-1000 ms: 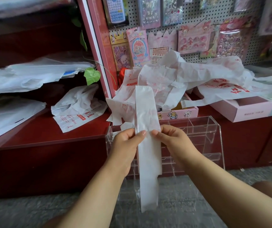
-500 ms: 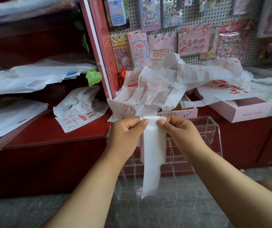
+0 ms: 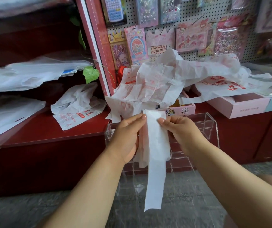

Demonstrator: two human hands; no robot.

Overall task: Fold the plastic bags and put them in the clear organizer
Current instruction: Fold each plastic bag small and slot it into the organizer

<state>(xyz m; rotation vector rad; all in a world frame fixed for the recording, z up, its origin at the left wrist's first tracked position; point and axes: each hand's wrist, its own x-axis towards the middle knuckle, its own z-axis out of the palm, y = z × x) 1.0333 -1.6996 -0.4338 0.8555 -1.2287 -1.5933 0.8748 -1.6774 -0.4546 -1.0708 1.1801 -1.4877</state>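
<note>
A white plastic bag (image 3: 155, 162), folded into a long narrow strip, hangs in front of me. My left hand (image 3: 128, 137) pinches its folded top edge from the left, and my right hand (image 3: 181, 130) pinches it from the right. The strip's top is doubled over and its tail dangles toward the floor. Behind my hands stands the clear organizer (image 3: 206, 127) with several compartments, on the floor against the red counter. A heap of crumpled white bags with red print (image 3: 164, 83) lies on the counter just above it.
More white bags (image 3: 77, 109) lie on the red counter (image 3: 49, 137) at left. Pink boxes (image 3: 240, 107) sit on the counter at right. A pegboard (image 3: 189, 17) with hanging sticker packs rises behind. Grey floor (image 3: 197, 195) spreads below.
The strip's upper end, which stood above my hands a second ago, has been folded down over the front. Both hands have risen slightly and now pinch the new top fold.
</note>
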